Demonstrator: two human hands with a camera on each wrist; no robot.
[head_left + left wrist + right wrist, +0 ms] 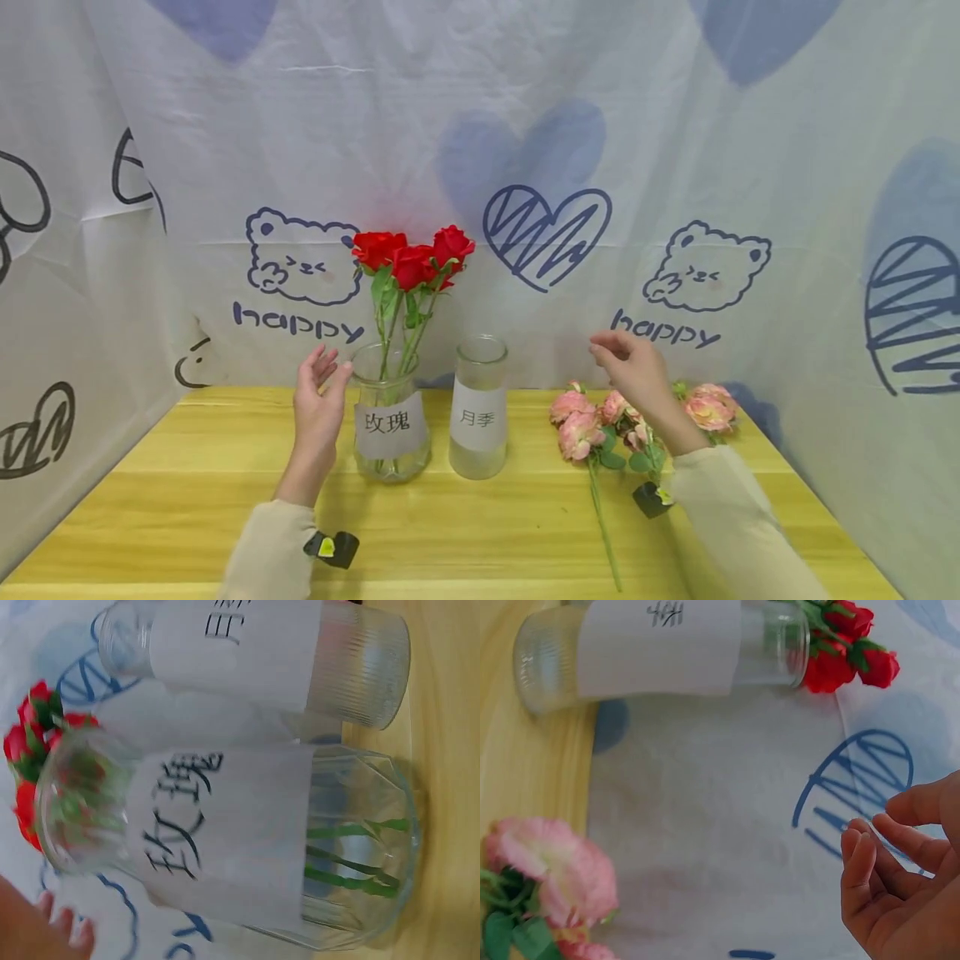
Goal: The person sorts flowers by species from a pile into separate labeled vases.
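Red roses (414,265) stand in a wide glass vase (392,462) with a white paper label; their green stems show through its lower glass in the left wrist view. Just left of that vase's neck is my left hand (318,408), fingers loosely bent and holding nothing. A narrower ribbed glass vase (478,462), also labelled, stands right of it with no flowers inside. My right hand (637,375) is raised over the pink flowers (579,435) on the table; in the right wrist view its fingers are loosely bent with nothing between them.
The pink flowers lie at the right of the wooden table (517,542), one long stem (600,525) pointing toward the front edge. A white cloth (420,100) with drawn hearts and bears hangs behind and at both sides. Black wrist cameras (341,550) sit on both sleeves.
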